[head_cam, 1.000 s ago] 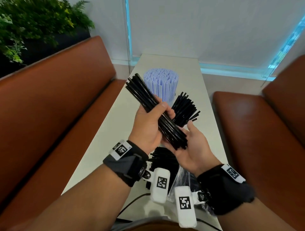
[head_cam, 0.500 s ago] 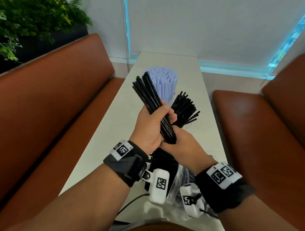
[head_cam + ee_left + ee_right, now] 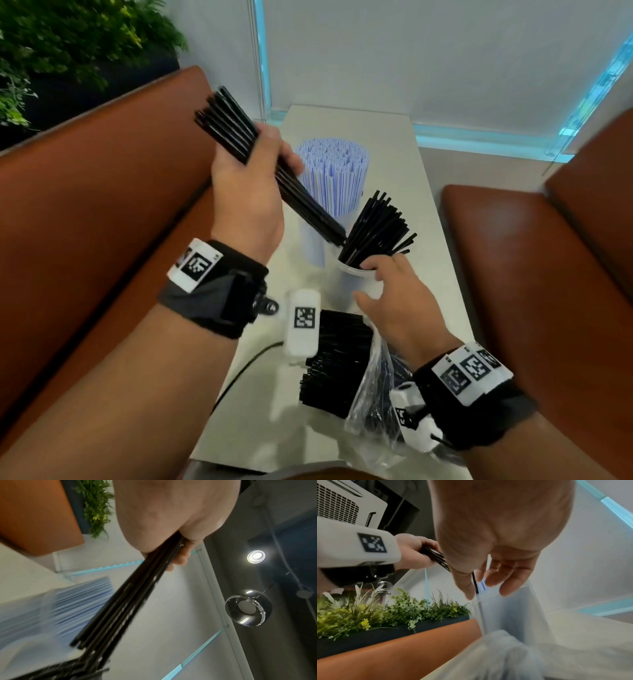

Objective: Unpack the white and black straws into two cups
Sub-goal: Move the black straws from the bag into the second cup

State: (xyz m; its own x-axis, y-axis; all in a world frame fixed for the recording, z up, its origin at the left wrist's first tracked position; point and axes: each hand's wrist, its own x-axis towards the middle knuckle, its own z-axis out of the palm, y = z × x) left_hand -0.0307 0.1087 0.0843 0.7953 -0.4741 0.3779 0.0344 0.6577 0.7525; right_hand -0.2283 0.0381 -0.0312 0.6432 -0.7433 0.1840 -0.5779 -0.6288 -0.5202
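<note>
My left hand [image 3: 274, 150] grips a bundle of black straws [image 3: 308, 205] held slanted above the table, its lower end at the mouth of the near clear cup [image 3: 346, 287]. That cup holds fanned-out black straws [image 3: 380, 229]. The left wrist view shows the bundle [image 3: 120, 608] running down from my fist. My right hand [image 3: 376, 284] hovers at the near cup's rim with thumb and fingers spread, holding nothing; the right wrist view shows its fingers [image 3: 510, 586] just above the cup [image 3: 508, 615]. White straws [image 3: 332, 171] fill the far cup [image 3: 308, 240].
A pile of loose black straws [image 3: 335, 359] lies on the white table [image 3: 394, 137] near me, beside a crumpled clear plastic bag [image 3: 373, 394]. Brown benches [image 3: 102, 205] run along both sides. A cable [image 3: 239, 373] crosses the near table edge.
My left hand lifted the bundle up and left and tipped its lower end toward the near cup. My right hand let go of the bundle's lower end and dropped to the cup's rim.
</note>
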